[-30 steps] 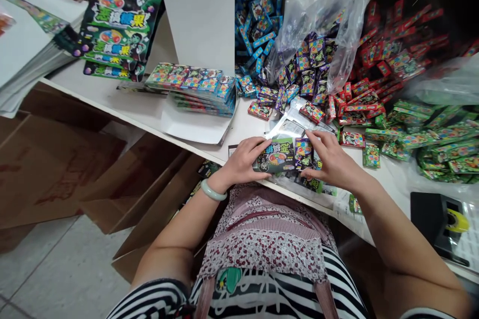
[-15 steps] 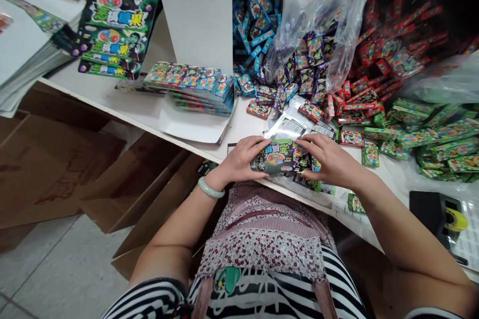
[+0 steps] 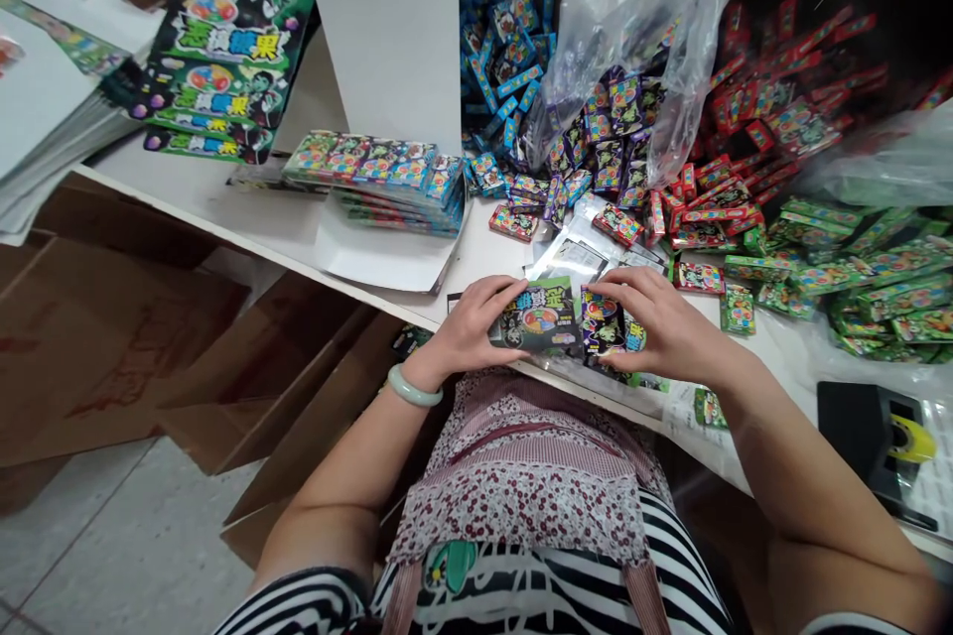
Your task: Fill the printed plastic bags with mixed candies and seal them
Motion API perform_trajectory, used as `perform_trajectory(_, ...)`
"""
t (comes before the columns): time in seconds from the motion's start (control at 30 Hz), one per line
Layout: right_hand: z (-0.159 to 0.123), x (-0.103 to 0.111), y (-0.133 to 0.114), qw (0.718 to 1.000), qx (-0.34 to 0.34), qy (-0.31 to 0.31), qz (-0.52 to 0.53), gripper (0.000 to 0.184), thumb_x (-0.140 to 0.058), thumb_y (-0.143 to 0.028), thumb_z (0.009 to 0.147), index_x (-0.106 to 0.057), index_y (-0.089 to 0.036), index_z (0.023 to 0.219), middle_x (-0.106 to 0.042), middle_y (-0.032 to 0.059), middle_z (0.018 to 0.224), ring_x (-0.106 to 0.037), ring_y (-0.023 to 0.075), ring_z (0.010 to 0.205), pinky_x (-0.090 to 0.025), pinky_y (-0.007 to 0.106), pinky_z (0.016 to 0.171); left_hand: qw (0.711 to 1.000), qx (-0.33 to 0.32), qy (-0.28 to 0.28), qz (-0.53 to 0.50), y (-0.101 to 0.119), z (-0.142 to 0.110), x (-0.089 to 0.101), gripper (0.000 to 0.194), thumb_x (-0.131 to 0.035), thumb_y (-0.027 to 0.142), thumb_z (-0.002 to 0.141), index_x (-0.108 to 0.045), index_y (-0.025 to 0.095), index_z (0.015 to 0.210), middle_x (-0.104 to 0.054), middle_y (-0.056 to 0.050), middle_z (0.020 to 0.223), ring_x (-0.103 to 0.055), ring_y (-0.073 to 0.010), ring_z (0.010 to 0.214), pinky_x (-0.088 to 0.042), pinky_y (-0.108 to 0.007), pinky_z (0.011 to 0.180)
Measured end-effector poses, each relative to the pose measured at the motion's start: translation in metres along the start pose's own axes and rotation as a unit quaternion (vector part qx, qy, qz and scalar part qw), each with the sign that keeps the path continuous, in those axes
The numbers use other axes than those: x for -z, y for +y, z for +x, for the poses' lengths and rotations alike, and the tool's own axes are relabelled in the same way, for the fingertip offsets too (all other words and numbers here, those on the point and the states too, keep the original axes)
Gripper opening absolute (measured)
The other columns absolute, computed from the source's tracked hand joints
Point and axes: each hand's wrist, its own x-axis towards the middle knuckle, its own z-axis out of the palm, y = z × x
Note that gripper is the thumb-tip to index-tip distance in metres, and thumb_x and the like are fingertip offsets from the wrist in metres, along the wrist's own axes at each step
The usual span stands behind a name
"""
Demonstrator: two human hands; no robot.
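Observation:
My left hand (image 3: 480, 322) is closed on a dark printed candy packet (image 3: 542, 317) with green lettering, thumb along the near edge and fingers along the far edge. Against the packet's right side lies a small purple candy box (image 3: 602, 322). My right hand (image 3: 655, 322) pinches that box by its near and far edges. Part of another colourful printed piece (image 3: 635, 335) shows under the right palm. Beneath both hands are clear plastic and silvery packets (image 3: 572, 260) on the white table (image 3: 483, 263).
Loose blue boxes (image 3: 513, 50), purple boxes (image 3: 625, 109), red boxes (image 3: 730, 198) and green boxes (image 3: 885, 278) heap up beyond my hands. Stacked box strips (image 3: 383, 164) stand at left. A tape dispenser (image 3: 868, 442) sits at right; cardboard boxes (image 3: 111, 347) are below the table.
The packet in my left hand has shifted slightly left and turned a little. More of the purple box now shows between my right fingers.

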Motion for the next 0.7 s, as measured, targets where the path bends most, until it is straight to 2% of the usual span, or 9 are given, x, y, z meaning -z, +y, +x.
perform_trajectory(0.17,0.004,0.008,0.003,0.996,0.039,-0.053,0.058,0.068,-0.070,-0.038,0.084,-0.048,-0.024,0.146,-0.057,0.0149,0.135,-0.054,0.0314,0.124,-0.047,0.052,0.104,1.000,-0.005,0.003,0.021,-0.001,0.000,0.005,0.097,-0.076,0.054,0.079,-0.028,0.024,0.158,-0.053,-0.017,0.135,-0.056,-0.0337,0.122,-0.050,-0.052,0.104)
perform_trajectory(0.33,0.009,0.015,0.003,0.996,0.022,-0.081,0.043,0.069,-0.073,-0.036,0.081,-0.052,-0.025,0.146,-0.059,0.0138,0.136,-0.055,0.0316,0.123,-0.046,0.053,0.105,0.998,-0.041,-0.027,0.049,0.001,0.002,0.009,0.095,-0.072,0.053,0.084,-0.023,0.025,0.159,-0.054,-0.017,0.136,-0.056,-0.0335,0.123,-0.050,-0.051,0.103)
perform_trajectory(0.57,0.007,0.016,0.006,0.999,-0.011,-0.043,-0.020,0.066,-0.069,-0.039,0.086,-0.048,-0.023,0.148,-0.056,0.0167,0.138,-0.052,0.0351,0.127,-0.046,0.056,0.105,0.998,-0.046,-0.053,-0.001,0.004,0.003,0.005,0.098,-0.073,0.057,0.081,-0.023,0.026,0.159,-0.053,-0.017,0.140,-0.055,-0.0351,0.126,-0.049,-0.053,0.106)
perform_trajectory(0.7,-0.005,0.030,0.009,0.999,-0.027,0.002,-0.025,0.068,-0.067,-0.045,0.088,-0.047,-0.026,0.150,-0.054,0.0166,0.141,-0.052,0.0371,0.128,-0.045,0.058,0.107,0.999,-0.013,-0.038,-0.011,0.002,0.000,0.004,0.099,-0.074,0.058,0.080,-0.024,0.026,0.159,-0.052,-0.017,0.139,-0.054,-0.0349,0.126,-0.049,-0.053,0.106)
